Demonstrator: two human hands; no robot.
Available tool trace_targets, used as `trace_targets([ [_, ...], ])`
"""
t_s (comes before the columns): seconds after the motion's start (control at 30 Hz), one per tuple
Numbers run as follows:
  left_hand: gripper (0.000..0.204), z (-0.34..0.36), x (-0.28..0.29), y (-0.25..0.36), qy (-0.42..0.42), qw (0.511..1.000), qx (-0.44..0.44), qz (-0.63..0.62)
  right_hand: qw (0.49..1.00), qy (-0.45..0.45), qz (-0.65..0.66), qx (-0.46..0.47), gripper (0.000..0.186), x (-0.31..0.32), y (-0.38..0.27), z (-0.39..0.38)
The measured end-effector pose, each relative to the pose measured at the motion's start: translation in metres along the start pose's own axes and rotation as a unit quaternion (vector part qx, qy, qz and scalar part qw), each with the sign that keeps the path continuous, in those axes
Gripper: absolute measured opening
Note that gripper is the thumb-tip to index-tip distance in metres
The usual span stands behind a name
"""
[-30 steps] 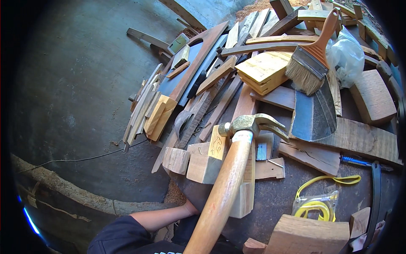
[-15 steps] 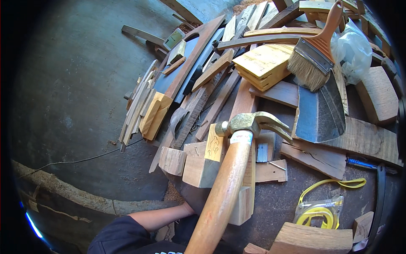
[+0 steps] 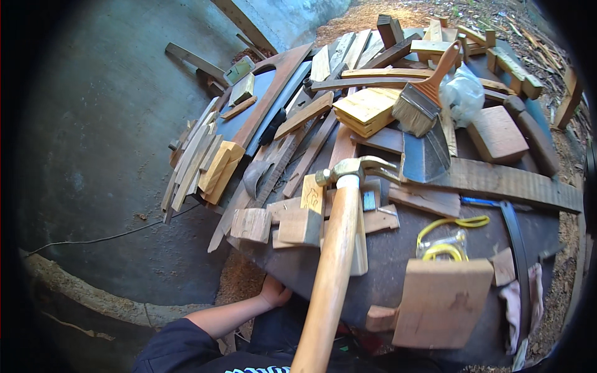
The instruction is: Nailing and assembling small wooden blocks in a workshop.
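My left hand (image 3: 273, 292) is at the near edge of the dark work surface, low in the view; its fingers are mostly hidden. A claw hammer (image 3: 333, 261) extends up from the bottom edge, its pale wooden handle large in the foreground and its metal head over small wood blocks (image 3: 250, 225). My right hand is out of view. Right of the handle lie a squarish wood block (image 3: 443, 301), a bagged yellow strap (image 3: 444, 252), a black bar (image 3: 519, 248) and a pale cloth (image 3: 512, 311).
The work surface (image 3: 398, 248) is heaped with offcuts, a wide paintbrush (image 3: 415, 112), a plastic bag (image 3: 461, 96) and a curved bluish-black piece (image 3: 423, 158). Left is a concrete floor (image 3: 99, 155) with a thin cable and a low curved ridge; sawdust (image 3: 354, 18) lies beyond.
The camera's view has shifted, showing more ground at the right and the pile smaller. The hammer head sits slightly higher and farther left in the picture, and my left hand appears a little higher.
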State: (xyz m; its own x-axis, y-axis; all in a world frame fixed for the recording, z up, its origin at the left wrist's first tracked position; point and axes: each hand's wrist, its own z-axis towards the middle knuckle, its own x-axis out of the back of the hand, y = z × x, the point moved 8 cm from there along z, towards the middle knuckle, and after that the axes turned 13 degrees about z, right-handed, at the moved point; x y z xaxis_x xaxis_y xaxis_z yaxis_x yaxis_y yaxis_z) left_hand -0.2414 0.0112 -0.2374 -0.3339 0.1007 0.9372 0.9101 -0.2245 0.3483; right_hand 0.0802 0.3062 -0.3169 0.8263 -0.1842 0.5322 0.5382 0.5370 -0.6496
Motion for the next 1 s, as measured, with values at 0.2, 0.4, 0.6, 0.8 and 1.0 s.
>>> trace_targets([
  [0.2, 0.034, 0.014, 0.031, 0.038, 0.062, 0.997, -0.026, -0.024, 0.995, -0.011, -0.084, -0.047, 0.056, 0.074, -0.037, -0.096],
  [0.4, 0.028, 0.021, 0.031, 0.028, 0.081, 0.994, -0.048, -0.054, 0.964, -0.057, -0.179, -0.189, 0.055, 0.140, -0.078, -0.307],
  [0.6, 0.031, 0.008, 0.032, 0.019, 0.104, 0.990, -0.060, -0.069, 0.888, -0.084, -0.066, -0.447, 0.031, 0.213, -0.166, -0.347],
  [0.8, 0.030, -0.003, 0.032, 0.016, 0.107, 0.988, -0.051, -0.096, 0.919, 0.048, -0.024, -0.390, 0.042, 0.246, -0.253, -0.345],
  [1.0, 0.028, -0.005, 0.037, 0.015, 0.122, 0.986, -0.058, -0.101, 0.934, 0.095, 0.117, -0.323, 0.051, 0.317, -0.345, -0.319],
])
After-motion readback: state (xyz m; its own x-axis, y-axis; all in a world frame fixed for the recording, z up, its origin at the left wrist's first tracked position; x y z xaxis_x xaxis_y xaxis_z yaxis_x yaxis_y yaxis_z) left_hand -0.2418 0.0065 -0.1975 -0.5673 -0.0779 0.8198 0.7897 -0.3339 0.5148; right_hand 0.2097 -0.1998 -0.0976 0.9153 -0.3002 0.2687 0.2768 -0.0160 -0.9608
